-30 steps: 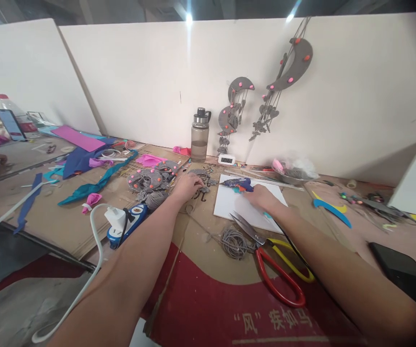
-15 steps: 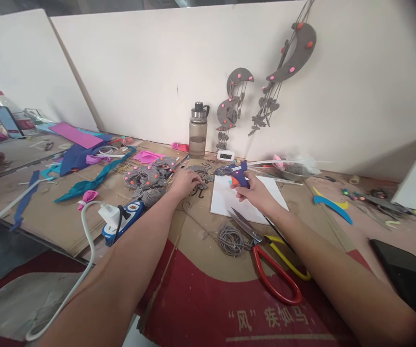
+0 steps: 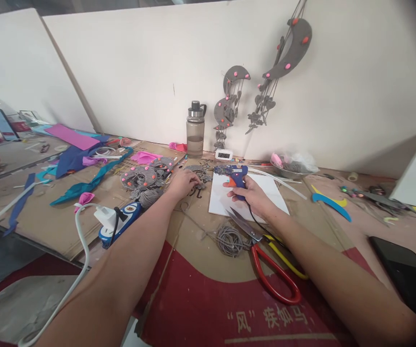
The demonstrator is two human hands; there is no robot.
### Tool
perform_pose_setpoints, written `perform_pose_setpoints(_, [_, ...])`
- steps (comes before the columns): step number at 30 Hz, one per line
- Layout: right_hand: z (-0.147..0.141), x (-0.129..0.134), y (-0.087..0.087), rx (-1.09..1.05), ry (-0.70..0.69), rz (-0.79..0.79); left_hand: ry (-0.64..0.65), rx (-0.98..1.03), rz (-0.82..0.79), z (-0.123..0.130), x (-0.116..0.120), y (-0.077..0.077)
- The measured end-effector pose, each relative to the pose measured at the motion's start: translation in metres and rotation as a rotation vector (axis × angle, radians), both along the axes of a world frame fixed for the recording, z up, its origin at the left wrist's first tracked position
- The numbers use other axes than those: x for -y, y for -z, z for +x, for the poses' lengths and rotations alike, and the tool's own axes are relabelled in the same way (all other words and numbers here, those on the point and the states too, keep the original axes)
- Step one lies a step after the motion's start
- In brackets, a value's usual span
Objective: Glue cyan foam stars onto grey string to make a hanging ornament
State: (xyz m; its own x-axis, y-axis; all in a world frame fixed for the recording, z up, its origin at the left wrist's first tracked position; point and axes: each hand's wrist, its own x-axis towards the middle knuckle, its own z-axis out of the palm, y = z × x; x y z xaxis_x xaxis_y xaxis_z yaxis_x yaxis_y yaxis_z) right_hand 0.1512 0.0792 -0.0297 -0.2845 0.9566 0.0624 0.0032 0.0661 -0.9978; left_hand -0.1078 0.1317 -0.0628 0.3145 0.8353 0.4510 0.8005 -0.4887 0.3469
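My right hand (image 3: 250,193) is wrapped round the handle of a blue glue gun (image 3: 237,177), above a white sheet (image 3: 222,197). The gun's nozzle points left, towards a small grey yarn-covered piece (image 3: 201,173) on the cardboard. At that piece's left edge, my left hand (image 3: 185,183) has its fingers bent and close together; what they hold, if anything, is too small to make out. Grey pieces with pink and orange dots (image 3: 144,177) lie left of my left hand. A coil of grey cord (image 3: 230,241) rests beside large scissors (image 3: 275,274).
A bottle (image 3: 195,130) and small clock (image 3: 224,154) stand by the white wall. Grey crescents (image 3: 294,53) hang there. A power strip (image 3: 121,224) sits beside my left forearm, a black phone (image 3: 403,270) at the right. Coloured felt (image 3: 73,137) lies left.
The glue gun has turned more level, its glue stick now slanting down to the right. My right hand has shifted slightly down with it. My left hand stays by the grey piece.
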Motion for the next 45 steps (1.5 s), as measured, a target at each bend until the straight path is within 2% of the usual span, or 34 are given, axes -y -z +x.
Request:
perform_pose_setpoints(7, [-0.005,-0.003,0.007,0.283,0.013,0.056,-0.008,0.008,-0.018,0.000,-0.001,0.001])
perform_pose_setpoints(11, [-0.010,-0.003,0.008,0.370,0.040,0.092,-0.005,0.028,-0.010,-0.001,-0.002,0.003])
perform_pose_setpoints(27, [-0.020,-0.004,0.004,0.485,0.085,0.088,-0.012,-0.018,0.016,0.003,0.002,-0.001])
perform_pose_setpoints(41, [-0.018,-0.009,0.010,0.481,0.054,0.111,-0.030,-0.047,0.007,0.004,0.002,-0.001])
perform_pose_setpoints(45, [-0.015,-0.013,0.015,0.534,0.059,0.178,-0.020,-0.052,0.032,0.003,0.002,0.000])
